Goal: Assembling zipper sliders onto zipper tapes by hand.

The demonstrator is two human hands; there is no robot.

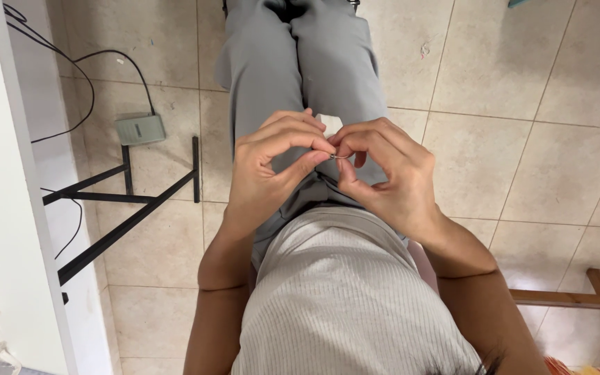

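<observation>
My left hand point(272, 170) and my right hand point(383, 173) meet above my lap, fingertips pinched together. Between them sits a small thin metal piece point(339, 157), like a needle or pin; which hand grips it most I cannot tell exactly, both touch it. A small white item point(329, 123) lies on my grey trousers point(300, 62) just beyond the fingers, partly hidden. I am seated, looking down over my ribbed light top point(342, 298).
A beige tiled floor point(522, 139) lies below. At left stand a white wall or panel point(8, 229), a black metal frame point(133, 201), a small grey box point(140, 129) with black cables. A wooden frame point(592, 298) shows at lower right.
</observation>
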